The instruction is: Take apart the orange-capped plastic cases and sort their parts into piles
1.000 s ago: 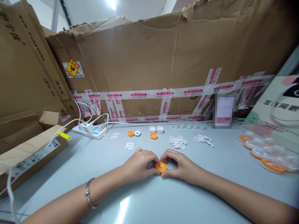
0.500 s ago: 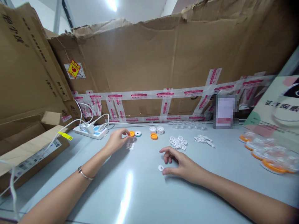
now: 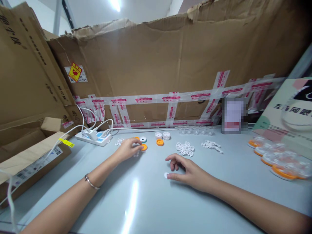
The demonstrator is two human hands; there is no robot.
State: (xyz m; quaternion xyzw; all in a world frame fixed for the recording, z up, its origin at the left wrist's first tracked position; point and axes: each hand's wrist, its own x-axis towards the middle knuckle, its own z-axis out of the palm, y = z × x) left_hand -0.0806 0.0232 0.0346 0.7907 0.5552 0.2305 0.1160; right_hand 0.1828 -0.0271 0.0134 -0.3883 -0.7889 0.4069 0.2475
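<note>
Pinching a round orange plastic disc [image 3: 144, 147] by its left edge, the left hand [image 3: 128, 149] is at centre-left of the frame, thumb and fingers clamped on it. The right hand [image 3: 187, 170], lower centre: thumb over the edge of a small flat white disc [image 3: 165, 175] on the pale grey-blue desk [image 3: 161, 208]; fingers curled, apart from thumb. Hands well apart. Near frame centre: shallow orange round dish [image 3: 160, 142], just beside two white round parts [image 3: 158, 135].

At three o'clock, the pale box [image 3: 291, 117] carried dark Chinese characters [image 3: 298, 110] — 网眼 among them. At ten o'clock, a yellow sticker [image 3: 75, 72] on the large carton [image 3: 146, 65] showed a red glass symbol; red print on its tape [image 3: 171, 97] was too small to read.
</note>
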